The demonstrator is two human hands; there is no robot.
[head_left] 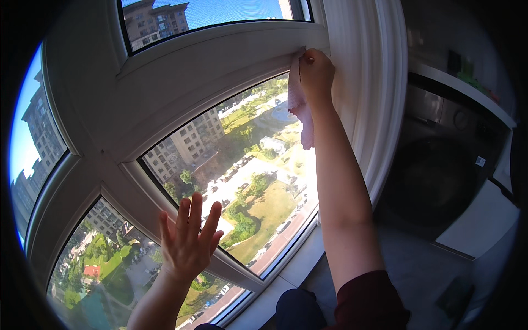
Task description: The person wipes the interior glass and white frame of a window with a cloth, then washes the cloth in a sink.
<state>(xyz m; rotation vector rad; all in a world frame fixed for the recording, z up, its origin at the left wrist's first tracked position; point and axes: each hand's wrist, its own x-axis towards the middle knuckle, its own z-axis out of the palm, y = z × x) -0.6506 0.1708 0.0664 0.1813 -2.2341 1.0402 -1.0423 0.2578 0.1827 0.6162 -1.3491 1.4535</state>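
Observation:
My right hand (pixel 317 76) is raised to the upper right corner of a window pane (pixel 247 173). It grips a thin pinkish-grey cloth (pixel 298 93), which hangs down from the fingers along the edge of the glass. With fingers spread and nothing held, my left hand (pixel 187 243) is at the white window frame (pixel 144 198) between two lower panes. Whether its fingertips touch the frame or the glass I cannot tell.
A white curtain (pixel 363 82) hangs just right of my right arm. Farther right stands a dark front-loading washing machine (pixel 433 177) under a pale counter edge (pixel 462 88). A light sill (pixel 284 284) runs below the window. Buildings and greenery lie far below outside.

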